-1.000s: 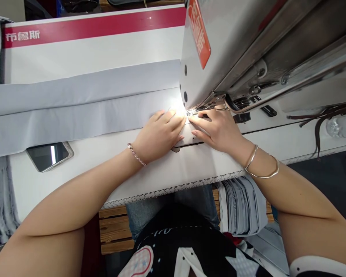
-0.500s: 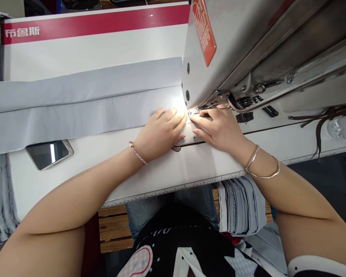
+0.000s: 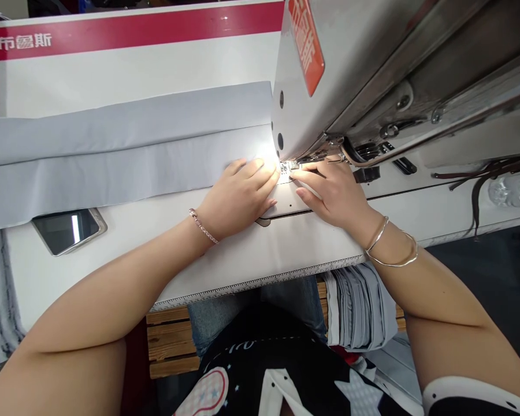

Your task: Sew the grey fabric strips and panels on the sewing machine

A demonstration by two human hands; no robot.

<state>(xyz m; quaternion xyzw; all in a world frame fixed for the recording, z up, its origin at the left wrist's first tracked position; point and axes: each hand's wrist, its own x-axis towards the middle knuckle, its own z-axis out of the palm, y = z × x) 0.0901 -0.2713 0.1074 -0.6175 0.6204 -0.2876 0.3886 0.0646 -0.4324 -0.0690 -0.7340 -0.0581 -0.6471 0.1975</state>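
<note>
My left hand [image 3: 245, 193] lies flat on the right end of a long pale grey fabric piece [image 3: 125, 173], fingers spread towards the needle area. A lengthwise fold or seam line runs along the cloth. Just right of the fabric's edge, the presser foot [image 3: 293, 166] of a sewing machine [image 3: 351, 69] stands over the bright metal plate. My right hand [image 3: 335, 190] rests beside the foot, thumb and index finger apart, the index fingertip on the plate. Its other fingers are partly hidden behind the machine's head. No cloth shows in this hand.
A phone [image 3: 71, 230] lies partly under the fabric. Stacked grey cloth [image 3: 0, 294] hangs at the left table edge; more folded pieces [image 3: 361, 309] lie on a wooden bench [image 3: 173, 341] below. Dark straps [image 3: 481, 179] and a clear plastic object [image 3: 513, 190] are at the right. A ruler strip [image 3: 260, 283] lines the front edge.
My right index finger has drawn slightly right, widening the gap to my left fingertips and baring more of the plate. My left hand stays on the fabric. The whole view has shifted slightly.
</note>
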